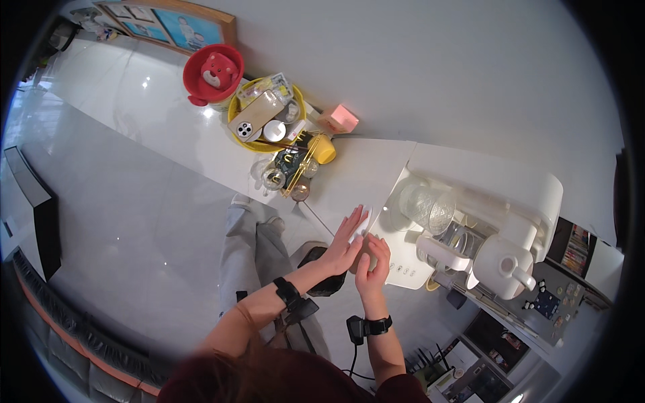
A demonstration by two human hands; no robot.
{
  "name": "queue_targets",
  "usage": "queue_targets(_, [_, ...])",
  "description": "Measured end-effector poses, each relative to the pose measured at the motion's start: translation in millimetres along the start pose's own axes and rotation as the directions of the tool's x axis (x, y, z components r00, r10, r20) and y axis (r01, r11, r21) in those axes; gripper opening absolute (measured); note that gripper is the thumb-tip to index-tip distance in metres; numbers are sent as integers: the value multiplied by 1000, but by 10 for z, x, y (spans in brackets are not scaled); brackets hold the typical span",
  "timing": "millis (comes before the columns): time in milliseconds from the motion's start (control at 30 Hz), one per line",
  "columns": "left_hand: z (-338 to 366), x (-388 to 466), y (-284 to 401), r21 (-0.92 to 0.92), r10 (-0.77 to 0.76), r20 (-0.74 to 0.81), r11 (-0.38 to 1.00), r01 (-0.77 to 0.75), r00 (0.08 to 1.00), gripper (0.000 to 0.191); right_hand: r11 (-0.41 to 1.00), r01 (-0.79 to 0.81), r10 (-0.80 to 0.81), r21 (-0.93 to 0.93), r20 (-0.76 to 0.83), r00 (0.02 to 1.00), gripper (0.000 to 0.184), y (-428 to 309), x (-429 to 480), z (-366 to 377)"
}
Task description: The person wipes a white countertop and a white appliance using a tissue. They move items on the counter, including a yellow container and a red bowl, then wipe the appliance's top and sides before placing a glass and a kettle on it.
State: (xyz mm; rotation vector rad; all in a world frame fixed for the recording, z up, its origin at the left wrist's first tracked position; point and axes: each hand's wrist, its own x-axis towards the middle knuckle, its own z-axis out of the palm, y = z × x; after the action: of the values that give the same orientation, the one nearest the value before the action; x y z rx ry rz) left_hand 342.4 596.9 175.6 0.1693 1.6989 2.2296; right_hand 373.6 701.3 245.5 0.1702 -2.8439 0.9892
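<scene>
My left hand (347,243) is held out flat at the near edge of the white countertop (347,171), fingers straight. Against its palm lies a small white piece, perhaps a cloth or tissue (362,224), partly covered by the fingers. Close on the right, my right hand (374,262) has curled fingers set apart, with nothing visible in them. Both wrists wear black straps with small devices. Just right of the hands stands a white countertop appliance (405,274) with a button panel, a patterned glass vessel (428,206) and a white-handled pot (443,253).
A gold-wire rack with glass cups (273,178) and a yellow cup (322,149) stands left. Behind it are a yellow basket (234,136) holding a phone, a red tub (191,75) and a pink box (340,120). A black cable hangs from my right wrist device.
</scene>
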Motion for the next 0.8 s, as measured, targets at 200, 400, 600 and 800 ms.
queue_targets(200, [-46,1277,17,14,144,73,989,-145,987,58,1000,-11,11,-20,-21,1000,28,2,104,6])
queue_targets(400, [-216,1958,-551,-4,-81,23,997,81,996,60,999,8,-7,-45,22,1000,27,-26,40,136])
queue_targets(600, [-365,1648,-1202,-75,-273,-25,960,270,962,66,1000,0,1,-17,57,998,21,-70,-15,209])
queue_targets(800, [-118,946,-558,-95,70,131,994,-57,989,79,1000,17,-17,-4,-3,1000,22,-78,17,124])
